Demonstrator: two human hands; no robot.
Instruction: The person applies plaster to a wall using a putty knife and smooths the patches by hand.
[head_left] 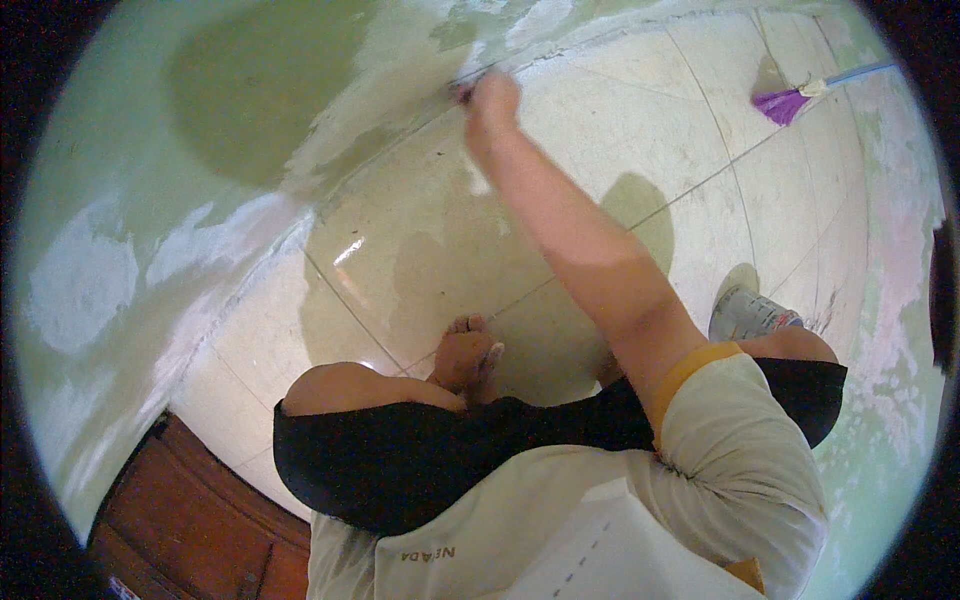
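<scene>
My right arm stretches forward, and my right hand (pixel 492 108) is at the foot of the green wall (pixel 240 95), where it meets the tiled floor (pixel 420 220). The fingers are closed round a small dark reddish thing (pixel 463 93) that touches or nearly touches the wall's base. Most of it is hidden by the hand, so its kind does not show. Whitish patches (pixel 85 275) and streaks cover the wall along this lower edge. My left hand is out of the picture.
A metal can (pixel 750 312) stands by my right knee. Far right, a purple-bristled broom (pixel 785 105) with a blue handle (pixel 858 73) reaches over the tiles. A brown wooden panel (pixel 190 510) is at the lower left. Another patchy green wall (pixel 900 400) bounds the right side.
</scene>
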